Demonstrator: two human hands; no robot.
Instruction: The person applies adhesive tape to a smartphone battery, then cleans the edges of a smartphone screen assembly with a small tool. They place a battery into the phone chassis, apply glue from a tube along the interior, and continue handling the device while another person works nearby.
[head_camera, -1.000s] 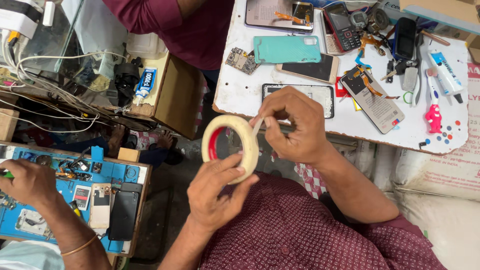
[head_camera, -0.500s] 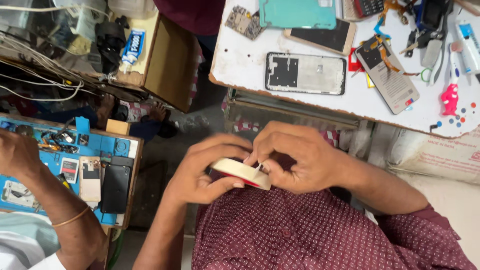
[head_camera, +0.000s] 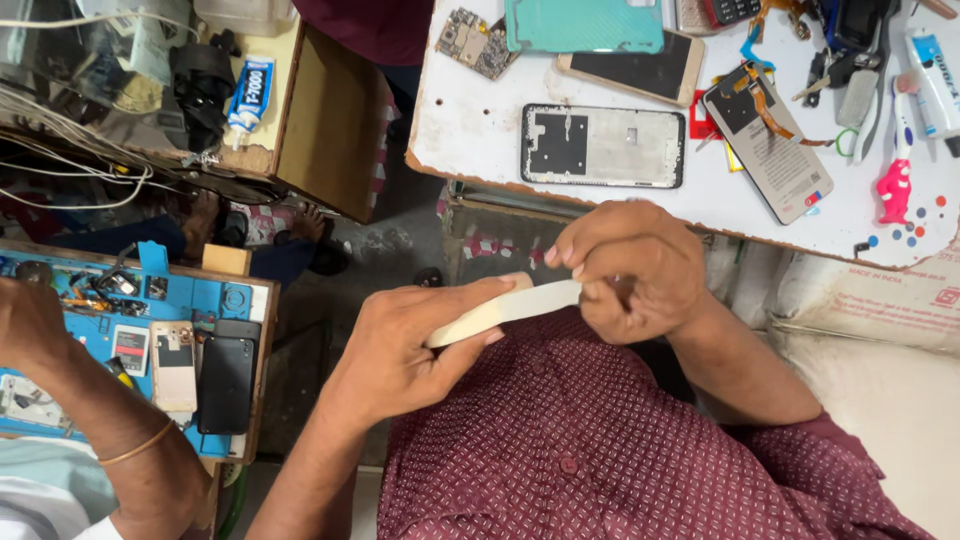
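Head view: a white glue tube (head_camera: 247, 93) with a blue label lies on the brown cardboard box (head_camera: 330, 130) upper left. A smooth teal phone cover (head_camera: 584, 24) and a bare metal phone frame (head_camera: 602, 146) rest on the chipped white desk (head_camera: 470, 140). Over the lap, the left hand (head_camera: 405, 350) clasps a cream tape roll (head_camera: 500, 311), seen edge-on; the right hand (head_camera: 625, 268) pinches its far end.

A cluttered white worktable (head_camera: 480, 140) holds a bare phone frame (head_camera: 603, 146), a teal phone case (head_camera: 583, 24) and a circuit board (head_camera: 474, 40) — while a co-worker's forearm (head_camera: 110, 430) rests beside a blue repair mat (head_camera: 200, 300).
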